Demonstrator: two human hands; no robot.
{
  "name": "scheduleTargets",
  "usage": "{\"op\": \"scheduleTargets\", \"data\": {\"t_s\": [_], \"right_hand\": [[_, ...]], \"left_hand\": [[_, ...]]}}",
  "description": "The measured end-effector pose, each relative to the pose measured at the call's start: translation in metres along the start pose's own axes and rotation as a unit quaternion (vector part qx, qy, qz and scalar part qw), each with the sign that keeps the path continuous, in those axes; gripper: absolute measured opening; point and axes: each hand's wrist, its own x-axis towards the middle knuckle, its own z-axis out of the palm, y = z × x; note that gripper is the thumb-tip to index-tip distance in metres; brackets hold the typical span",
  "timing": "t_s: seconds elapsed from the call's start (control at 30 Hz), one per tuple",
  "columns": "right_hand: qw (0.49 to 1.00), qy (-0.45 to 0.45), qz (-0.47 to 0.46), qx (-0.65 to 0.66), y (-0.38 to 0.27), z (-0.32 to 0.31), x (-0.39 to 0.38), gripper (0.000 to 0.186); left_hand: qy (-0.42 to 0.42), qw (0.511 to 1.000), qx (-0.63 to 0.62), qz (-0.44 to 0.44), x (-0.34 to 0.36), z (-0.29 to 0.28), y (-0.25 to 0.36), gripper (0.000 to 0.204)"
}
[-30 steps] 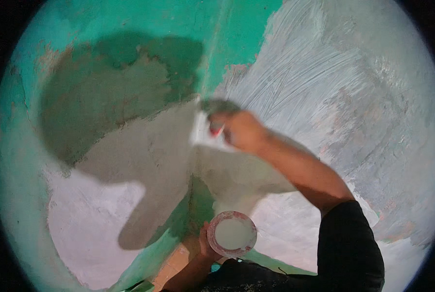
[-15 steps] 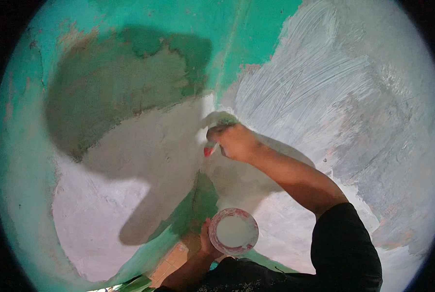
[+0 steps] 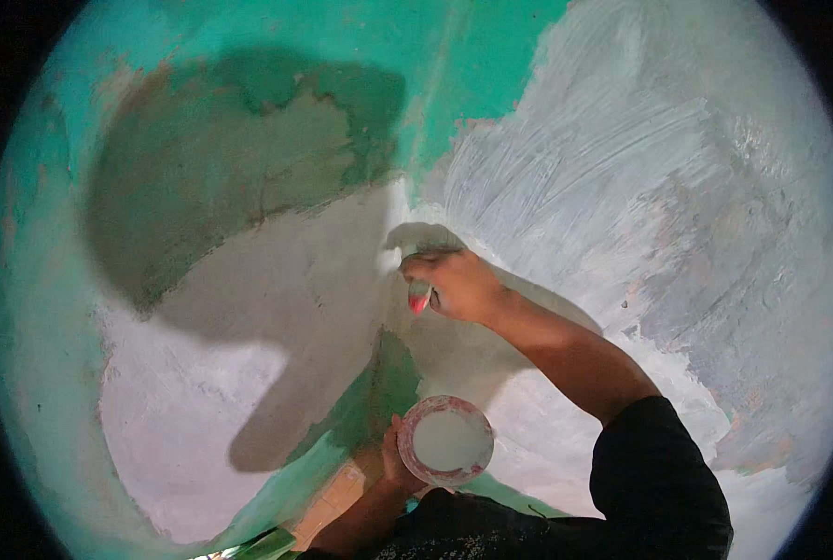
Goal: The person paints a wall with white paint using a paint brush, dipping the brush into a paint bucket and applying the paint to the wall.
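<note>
My right hand (image 3: 463, 285) is closed around a paintbrush (image 3: 418, 301) whose red-tipped handle end pokes out below the fingers. The bristles are hidden by the hand and its shadow, so I cannot tell whether they touch the wall. Just ahead is the wall corner, where a bright white strip meets green paint. Lower down, my left hand (image 3: 396, 462) grips the side of a round bowl (image 3: 446, 403) with a reddish, smeared rim. Whitish liquid (image 3: 452, 441) lies inside it.
Pale whitish coating (image 3: 193, 420) covers the lower left wall, and streaky white coating (image 3: 584, 159) the right wall. Green paint (image 3: 491, 65) shows above. My shadow (image 3: 249, 159) falls across the left wall. Tan floor tiles (image 3: 337, 495) appear beside my left forearm.
My right hand and the brush have moved slightly down and to the right, away from the white strip at the corner. The bowl in my left hand has barely shifted.
</note>
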Motion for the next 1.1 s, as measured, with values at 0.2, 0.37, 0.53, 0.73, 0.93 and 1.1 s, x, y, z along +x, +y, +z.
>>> {"op": "scheduleTargets", "data": {"t_s": [0.2, 0.37, 0.53, 0.73, 0.93, 1.1], "right_hand": [[0.857, 0.232, 0.101, 0.448, 0.020, -0.026, -0.078, 0.013], [0.631, 0.362, 0.379, 0.573, -0.010, -0.062, -0.202, 0.018], [0.499, 0.396, 0.528, 0.562, -0.064, -0.051, -0.294, 0.023], [0.421, 0.468, 0.526, 0.572, -0.113, -0.039, -0.320, 0.018], [0.807, 0.313, 0.305, 0.398, -0.115, -0.051, -0.279, 0.017], [0.934, 0.117, 0.157, 0.298, -0.101, -0.064, -0.248, 0.030]], "left_hand": [[-0.061, 0.998, 0.010, -0.008, 0.009, 0.055, -0.013, 0.091], [0.021, 0.992, 0.125, -0.012, 0.020, 0.066, -0.022, 0.091], [0.025, 0.972, 0.232, -0.038, 0.025, 0.068, -0.025, 0.090], [-0.031, 0.967, 0.239, -0.079, 0.030, 0.076, -0.028, 0.089], [-0.024, 0.957, 0.267, -0.107, 0.028, 0.081, -0.022, 0.092], [0.044, 0.946, 0.308, -0.092, 0.032, 0.080, -0.020, 0.087]]}}
